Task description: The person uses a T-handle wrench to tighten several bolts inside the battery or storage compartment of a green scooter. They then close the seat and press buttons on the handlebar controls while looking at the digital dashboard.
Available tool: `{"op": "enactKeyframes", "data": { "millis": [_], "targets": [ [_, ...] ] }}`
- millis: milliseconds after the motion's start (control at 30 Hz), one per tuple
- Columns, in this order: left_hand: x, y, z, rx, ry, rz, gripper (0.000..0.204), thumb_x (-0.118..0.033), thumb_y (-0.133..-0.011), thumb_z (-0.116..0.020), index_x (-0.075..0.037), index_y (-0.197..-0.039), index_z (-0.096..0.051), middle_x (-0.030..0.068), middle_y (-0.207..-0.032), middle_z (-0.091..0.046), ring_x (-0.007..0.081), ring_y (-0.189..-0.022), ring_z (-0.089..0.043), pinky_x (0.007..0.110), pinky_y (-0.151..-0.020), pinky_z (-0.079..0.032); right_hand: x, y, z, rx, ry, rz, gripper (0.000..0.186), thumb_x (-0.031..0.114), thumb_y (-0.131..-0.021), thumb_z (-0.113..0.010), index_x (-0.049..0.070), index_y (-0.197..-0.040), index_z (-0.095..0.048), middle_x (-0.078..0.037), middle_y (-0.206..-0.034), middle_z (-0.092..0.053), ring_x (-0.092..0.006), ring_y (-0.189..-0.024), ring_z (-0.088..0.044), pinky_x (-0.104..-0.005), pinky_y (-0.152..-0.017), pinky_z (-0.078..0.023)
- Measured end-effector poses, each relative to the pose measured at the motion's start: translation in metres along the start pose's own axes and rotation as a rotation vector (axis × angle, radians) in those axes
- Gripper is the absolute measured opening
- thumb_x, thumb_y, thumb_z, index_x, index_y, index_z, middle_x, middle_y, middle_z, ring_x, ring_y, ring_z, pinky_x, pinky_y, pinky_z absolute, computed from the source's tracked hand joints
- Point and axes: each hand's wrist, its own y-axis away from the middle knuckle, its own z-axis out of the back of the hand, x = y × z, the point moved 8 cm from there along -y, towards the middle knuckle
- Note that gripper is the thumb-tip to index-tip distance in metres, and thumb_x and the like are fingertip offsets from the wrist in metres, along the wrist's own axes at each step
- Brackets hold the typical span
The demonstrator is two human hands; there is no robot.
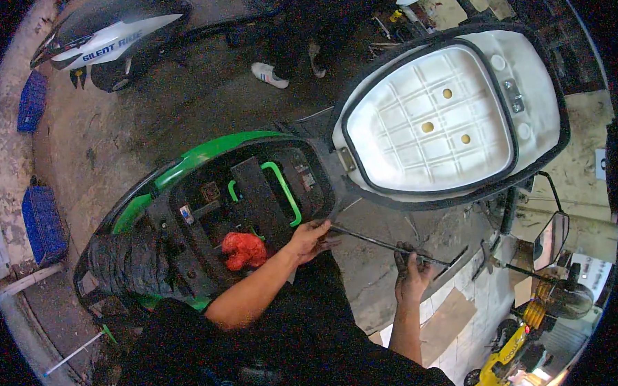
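My left hand (310, 240) is closed on the upper end of a long thin black rod (372, 239) beside the open storage well of a green and black scooter (205, 147). Lower down to the right, my right hand (413, 270) grips the same rod near its angled far end. In the well are green handles (288, 194), black parts and a crumpled red cloth (244, 249), left of my left hand. The seat (429, 112) is raised, its white underside showing.
Another person's legs and white shoe (269, 74) are at the top, by a white and black scooter (120, 42). Blue baskets (43, 222) line the left wall. A mirror (551, 241), a yellow scooter (502, 353) and cardboard (447, 321) are at the right.
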Motion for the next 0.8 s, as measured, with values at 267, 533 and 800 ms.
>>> {"op": "enactKeyframes", "data": {
  "millis": [267,533,800],
  "targets": [
    [0.009,-0.009,0.015,-0.073,-0.017,-0.062,0.03,-0.023,-0.091,-0.057,0.001,-0.109,-0.053,0.0124,-0.097,-0.062,0.0268,-0.092,-0.061,0.042,-0.085,-0.053,-0.009,0.004,0.007,-0.026,0.087,0.091,0.033,0.004,-0.084,-0.063,0.003,-0.113,-0.046,-0.018,-0.107,-0.059,-0.0314,-0.094,-0.062,-0.0432,-0.083,-0.053],
    [0.019,-0.04,0.036,-0.305,0.044,-0.078,0.03,-0.026,-0.09,-0.059,-0.001,-0.107,-0.056,0.0057,-0.09,-0.062,0.0201,-0.075,-0.061,0.037,-0.065,-0.051,-0.012,0.002,-0.007,-0.119,0.195,0.042,0.019,0.004,-0.085,-0.063,0.001,-0.1,-0.052,-0.016,-0.102,-0.063,-0.0258,-0.092,-0.063,-0.0393,-0.077,-0.056],
    [-0.007,-0.079,0.055,-0.445,-0.028,-0.054,0.014,-0.011,-0.085,-0.051,0.001,-0.089,-0.058,0.0105,-0.073,-0.061,0.0219,-0.06,-0.059,0.036,-0.047,-0.042,-0.045,-0.036,-0.072,0.027,0.675,0.272,0.026,0.009,-0.081,-0.068,-0.001,-0.102,-0.056,-0.012,-0.09,-0.064,-0.0244,-0.085,-0.061,-0.0359,-0.08,-0.051]
  ]
}}
